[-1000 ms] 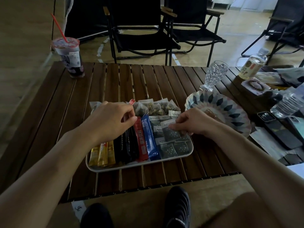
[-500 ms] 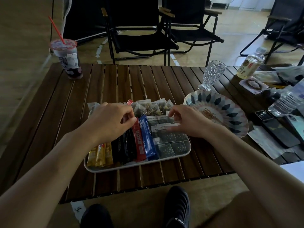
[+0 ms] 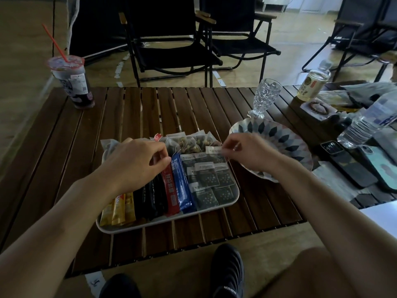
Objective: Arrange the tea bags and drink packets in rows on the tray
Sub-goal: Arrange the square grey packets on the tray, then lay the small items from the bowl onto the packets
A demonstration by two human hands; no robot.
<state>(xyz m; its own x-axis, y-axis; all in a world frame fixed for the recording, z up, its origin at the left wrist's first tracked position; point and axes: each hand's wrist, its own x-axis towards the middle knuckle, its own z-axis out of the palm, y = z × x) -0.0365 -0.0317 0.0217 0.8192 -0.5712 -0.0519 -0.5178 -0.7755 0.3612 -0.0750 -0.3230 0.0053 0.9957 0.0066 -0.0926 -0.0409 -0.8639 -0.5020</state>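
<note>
I'm sitting in what looks like an indoor lounge furnished like a campsite: a low slatted wooden table (image 3: pixel 133 117), black folding armchairs (image 3: pixel 171 54) on a glossy hard floor (image 3: pixel 290 67), a takeaway cup (image 3: pixel 72 82), and phones (image 3: pixel 345 166) lying about.

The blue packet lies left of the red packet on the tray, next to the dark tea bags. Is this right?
Not quite: the side is wrong. The head view shows the blue packet lying right of the red packet, on the tray, next to the dark tea bags.
</note>
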